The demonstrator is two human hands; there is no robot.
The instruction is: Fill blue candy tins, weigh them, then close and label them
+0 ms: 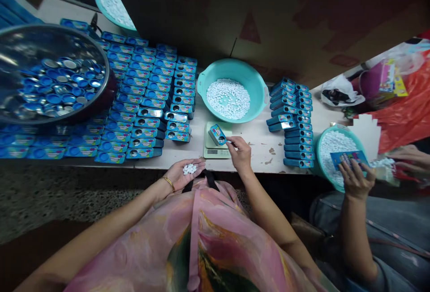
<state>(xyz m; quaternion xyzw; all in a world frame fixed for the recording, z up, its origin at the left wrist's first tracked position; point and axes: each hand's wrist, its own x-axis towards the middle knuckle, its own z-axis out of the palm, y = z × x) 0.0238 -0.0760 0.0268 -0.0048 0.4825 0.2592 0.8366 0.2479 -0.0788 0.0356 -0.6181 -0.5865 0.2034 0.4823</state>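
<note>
My left hand (pixel 184 173) is palm up at the table's front edge, a small heap of white candies (pixel 190 169) cupped in it. In front of it, a pale green digital scale (pixel 215 152) bears one blue tin (pixel 217 135) with a round hole in its top. The thumb and fingertips of my right hand (pixel 239 152) are closed at the tin's right end, by the hole. Behind the scale stands a turquoise basin (pixel 258 90) with a layer of white candies (pixel 228 98) inside.
Rows of blue tins (pixel 134 83) fill the left side, beside a metal bowl (pixel 105 59) of round lids (pixel 62 86). More tins (pixel 298 135) stand at right. A co-worker's hand (pixel 358 180) holds a blue box (pixel 349 159) over another basin (pixel 358 133). Cardboard (pixel 208 19) rises behind.
</note>
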